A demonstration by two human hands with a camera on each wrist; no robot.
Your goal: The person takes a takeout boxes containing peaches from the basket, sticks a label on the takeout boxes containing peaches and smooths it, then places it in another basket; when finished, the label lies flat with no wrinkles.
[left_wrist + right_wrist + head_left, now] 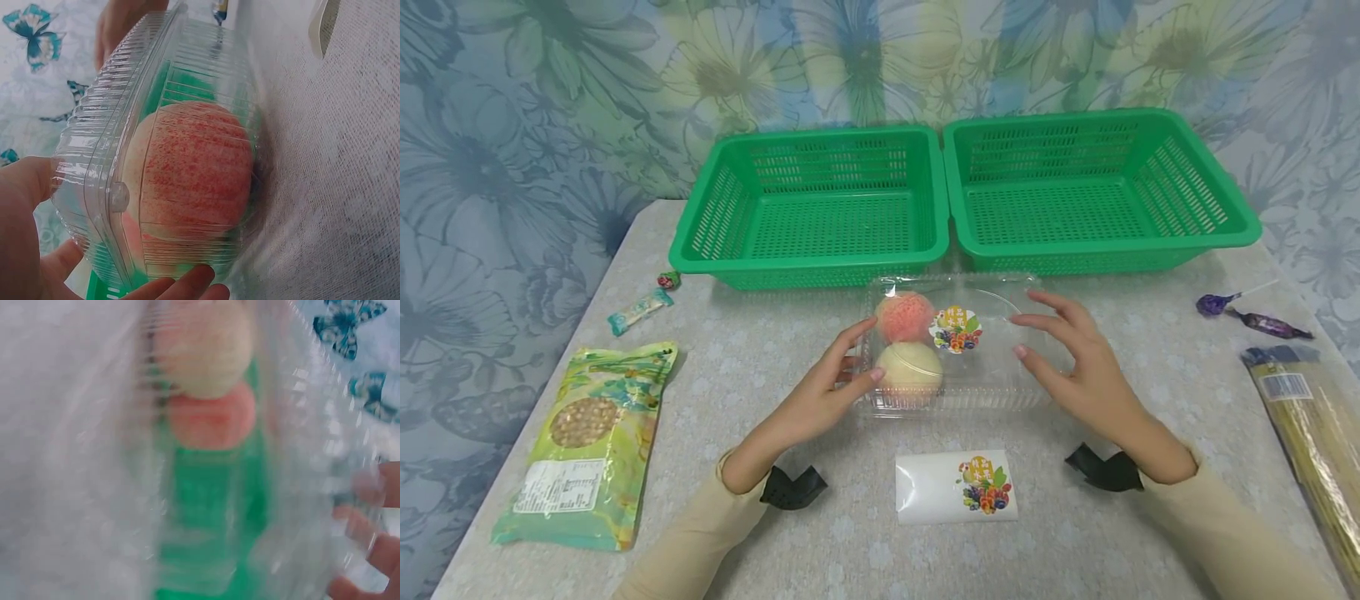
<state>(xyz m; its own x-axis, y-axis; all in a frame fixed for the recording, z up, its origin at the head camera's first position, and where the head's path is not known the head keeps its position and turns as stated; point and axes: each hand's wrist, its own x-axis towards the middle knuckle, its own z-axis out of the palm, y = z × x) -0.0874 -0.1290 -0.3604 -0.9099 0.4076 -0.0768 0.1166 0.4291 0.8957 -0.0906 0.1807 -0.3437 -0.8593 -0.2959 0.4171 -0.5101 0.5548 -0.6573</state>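
Note:
A clear plastic clamshell box [977,375], its lid down, stands before me with two peaches in its left half. One peach [906,317] is pink and lies behind a paler one [910,371]. A round fruit sticker [956,330] is on the lid. My left hand [823,379] holds the box's left end, thumb near the front corner and fingers along the side. Over the right part of the lid, my right hand [1078,362] has its fingers spread, tips right at the plastic. The right wrist view is blurred.
Two green baskets [811,271] [1105,250] stand behind the box. In front lies a white sheet [925,487] bearing another fruit sticker. A green food bag [587,442] and small sweets [640,311] are left; lollipops [1213,304] and a long noodle pack [1311,450] are right.

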